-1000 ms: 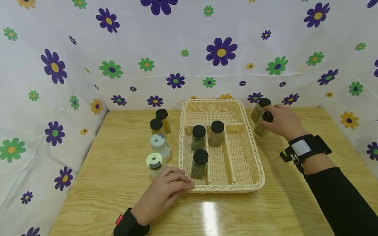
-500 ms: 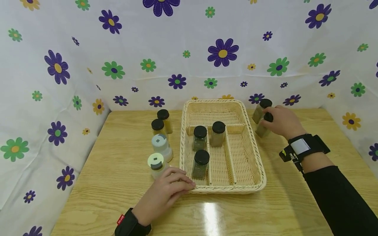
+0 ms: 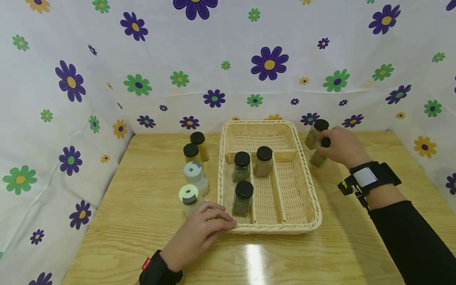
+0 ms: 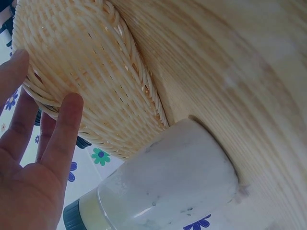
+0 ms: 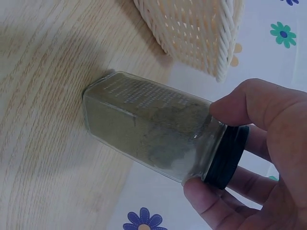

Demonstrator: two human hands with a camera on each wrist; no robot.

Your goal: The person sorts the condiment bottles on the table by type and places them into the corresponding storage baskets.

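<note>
My right hand (image 3: 343,147) pinches a glass spice jar (image 5: 144,122) just under its black lid, thumb on one side and fingers on the other. That jar, filled with grey-brown powder, stands to the right of the wicker basket (image 3: 315,213), its base at the tabletop. Close behind it is a second black-lidded jar (image 3: 313,136). My left hand (image 3: 199,233) rests its nearly straight fingers on the basket's near-left corner; the left wrist view shows fingertips (image 4: 72,103) against the woven rim. Beside this hand stands a whitish jar (image 4: 168,177).
Inside the divided basket are three black-lidded jars, two in the left compartment (image 3: 242,202) and one jar (image 3: 263,164) in the middle. Left of it stand two yellow-filled jars (image 3: 202,150) and a pale-lidded container (image 3: 196,176). A flowered cloth (image 3: 228,79) borders the wooden table (image 3: 142,190).
</note>
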